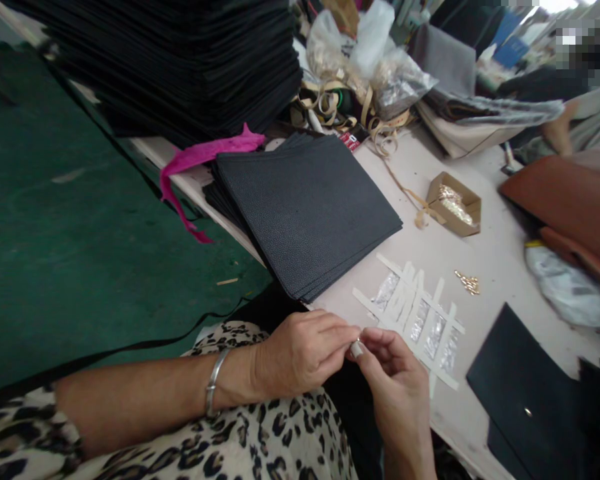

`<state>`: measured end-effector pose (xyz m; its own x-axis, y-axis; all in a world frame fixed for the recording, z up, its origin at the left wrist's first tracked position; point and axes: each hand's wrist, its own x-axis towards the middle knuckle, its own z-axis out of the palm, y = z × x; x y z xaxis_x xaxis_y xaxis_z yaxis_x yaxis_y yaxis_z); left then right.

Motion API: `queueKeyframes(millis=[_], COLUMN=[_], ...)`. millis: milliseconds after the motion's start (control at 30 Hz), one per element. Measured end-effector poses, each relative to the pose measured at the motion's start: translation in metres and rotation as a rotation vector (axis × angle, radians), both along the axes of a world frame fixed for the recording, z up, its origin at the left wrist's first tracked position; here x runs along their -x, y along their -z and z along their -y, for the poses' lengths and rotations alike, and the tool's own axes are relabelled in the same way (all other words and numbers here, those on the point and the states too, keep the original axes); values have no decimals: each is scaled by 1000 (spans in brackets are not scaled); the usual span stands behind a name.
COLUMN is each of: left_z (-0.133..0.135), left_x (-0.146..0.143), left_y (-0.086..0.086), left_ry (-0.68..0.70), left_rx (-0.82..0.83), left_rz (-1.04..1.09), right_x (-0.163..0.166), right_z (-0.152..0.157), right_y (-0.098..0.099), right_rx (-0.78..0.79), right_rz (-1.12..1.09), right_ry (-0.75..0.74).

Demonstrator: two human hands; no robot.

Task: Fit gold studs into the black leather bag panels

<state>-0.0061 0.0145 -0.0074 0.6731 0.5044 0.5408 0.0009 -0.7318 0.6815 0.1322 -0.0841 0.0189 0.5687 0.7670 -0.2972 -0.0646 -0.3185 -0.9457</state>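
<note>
My left hand [300, 353] and my right hand [395, 380] meet at the table's near edge, fingertips pinched together on a small pale piece [356, 348]; what it is I cannot make out. Just beyond the fingers lies a lattice of cream tape strips [414, 313] with shiny silver patches between them. A silver bangle [214, 381] sits on my left wrist. A stack of black textured leather sheets [307, 207] lies to the left of the strips.
A tall pile of black sheets [180, 60] stands at the back left with a pink strip [200, 157] hanging. A small cardboard box of gold fittings [454, 203], loose gold clips [468, 283], plastic bags [370, 60], brown leather [570, 200] and a black piece [525, 393] lie around.
</note>
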Motion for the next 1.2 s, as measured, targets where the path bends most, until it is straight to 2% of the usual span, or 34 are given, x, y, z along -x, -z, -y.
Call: queueKeyframes(millis=[200, 467, 633, 833, 1033, 1200], left_z=[0, 7, 9, 8, 8, 8], left_x=[-2, -3, -2, -3, -4, -2], left_y=[0, -2, -1, 0, 3, 9], left_ry=[31, 3, 38, 53, 21, -31], left_rx=[139, 617, 761, 782, 760, 556], left_rz=[57, -71, -145, -109, -121, -42], right_x=[1, -7, -11, -8, -5, -4], right_z=[4, 5, 7, 8, 7, 3], right_y=[-1, -13, -16, -14, -13, -12], right_rx=[8, 130, 187, 182, 197, 180], right_rz=[24, 71, 128, 138, 249, 158], right_ry=[-21, -172, -239, -209, -229, -257])
